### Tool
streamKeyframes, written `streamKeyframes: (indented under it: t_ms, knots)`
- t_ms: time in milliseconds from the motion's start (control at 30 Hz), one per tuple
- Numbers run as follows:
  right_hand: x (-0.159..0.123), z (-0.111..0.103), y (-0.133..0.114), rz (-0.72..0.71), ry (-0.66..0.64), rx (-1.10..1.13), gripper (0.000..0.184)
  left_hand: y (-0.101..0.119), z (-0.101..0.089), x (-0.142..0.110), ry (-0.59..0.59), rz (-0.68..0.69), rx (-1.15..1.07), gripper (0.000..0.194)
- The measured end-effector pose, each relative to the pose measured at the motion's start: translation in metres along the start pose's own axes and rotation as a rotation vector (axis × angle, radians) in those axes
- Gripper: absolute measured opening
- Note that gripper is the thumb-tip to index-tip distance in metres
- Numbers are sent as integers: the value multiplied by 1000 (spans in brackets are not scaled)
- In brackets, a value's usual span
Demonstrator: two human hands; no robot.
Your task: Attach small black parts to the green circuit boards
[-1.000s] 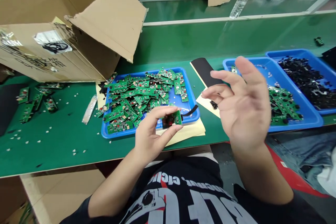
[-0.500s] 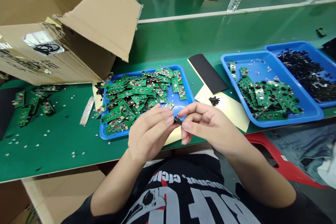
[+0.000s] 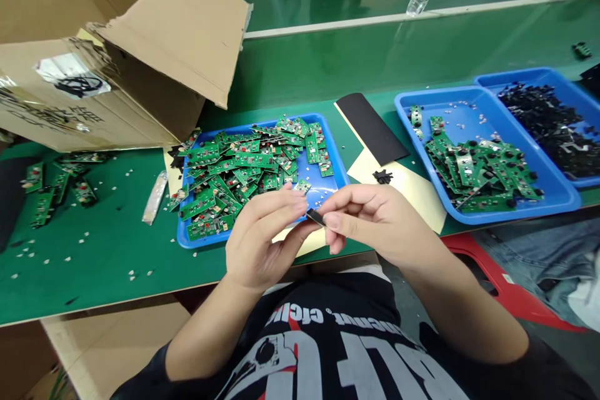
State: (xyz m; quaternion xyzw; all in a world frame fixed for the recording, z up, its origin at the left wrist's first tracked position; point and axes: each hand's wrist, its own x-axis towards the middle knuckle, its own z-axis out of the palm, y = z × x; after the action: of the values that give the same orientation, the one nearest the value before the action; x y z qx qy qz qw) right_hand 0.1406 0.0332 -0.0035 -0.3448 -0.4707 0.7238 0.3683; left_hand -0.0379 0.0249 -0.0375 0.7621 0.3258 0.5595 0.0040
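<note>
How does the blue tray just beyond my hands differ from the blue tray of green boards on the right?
Your left hand and right hand partly hide the middle tray; the right tray sits farther right. Green boards cover most of the middle tray but mostly heap toward the right tray's near end. The middle tray's boards show red spots; the right tray's, black ones. Both are blue and hold boards.

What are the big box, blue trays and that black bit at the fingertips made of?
Big box: matte brown cardboard, with torn edges. Blue trays: probably plastic, since they're smooth and shiny. Black bit: looks dull, perhaps foam or rubber; too small to tell.
</note>
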Motion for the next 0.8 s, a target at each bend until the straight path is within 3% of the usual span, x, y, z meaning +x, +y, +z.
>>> streamKeyframes:
  t_ms: [133, 300, 433, 567, 667, 800]
  knots:
    - [1, 0, 1, -53, 44, -106, 5, -3, 0, 1, -11, -5, -33, 43]
    - [0, -2, 2, -115, 8, -251, 8, -6, 0, 1, -58, 15, -83, 36]
    - [-1, 1, 7, -194, 33, -300, 9, -3, 6, -5, 22, -147, -218, 38]
    - [0, 6, 15, -142, 59, -203, 16, 7, 13, -6, 92, -354, -473, 35]
    - [0, 9, 17, -185, 81, -117, 15, 12, 17, -3, 138, -510, -605, 37]
    - [-1, 12, 15, -230, 97, -86, 16, 11, 19, -2, 171, -570, -681, 33]
